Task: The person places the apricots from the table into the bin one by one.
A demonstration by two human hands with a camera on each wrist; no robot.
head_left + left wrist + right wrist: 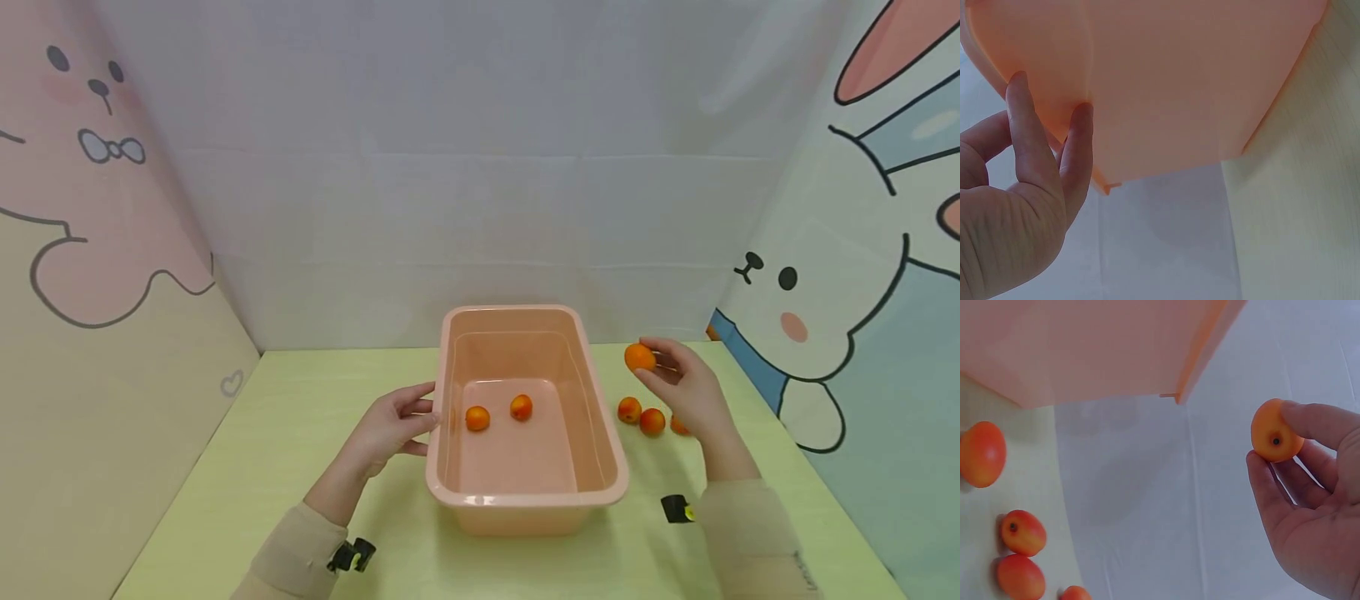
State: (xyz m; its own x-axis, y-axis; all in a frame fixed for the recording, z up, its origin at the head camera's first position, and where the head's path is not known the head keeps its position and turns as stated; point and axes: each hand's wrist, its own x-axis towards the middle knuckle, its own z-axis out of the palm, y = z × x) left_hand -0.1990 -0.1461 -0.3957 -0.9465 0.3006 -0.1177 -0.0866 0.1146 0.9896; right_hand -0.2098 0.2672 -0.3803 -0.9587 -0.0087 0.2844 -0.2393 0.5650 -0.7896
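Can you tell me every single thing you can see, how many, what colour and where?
Table: one, pale yellow-green, under everything
Tub: one, peachy pink, on the table
Inside fruits: two, orange, on the tub's floor
Table fruits: four, orange-red, right of the tub (the head view shows only three)
Held fruit: one, orange, above the table
Back sheet: one, whitish grey, behind
Cartoon animal: one, pink, left wall
Cartoon bunny: one, white, right wall
Sleeves: two, cream, on the arms
Gadgets: two, black, near the sleeves
Left hand: one, bare, touching the tub's left side
Right hand: one, bare, pinching the held fruit
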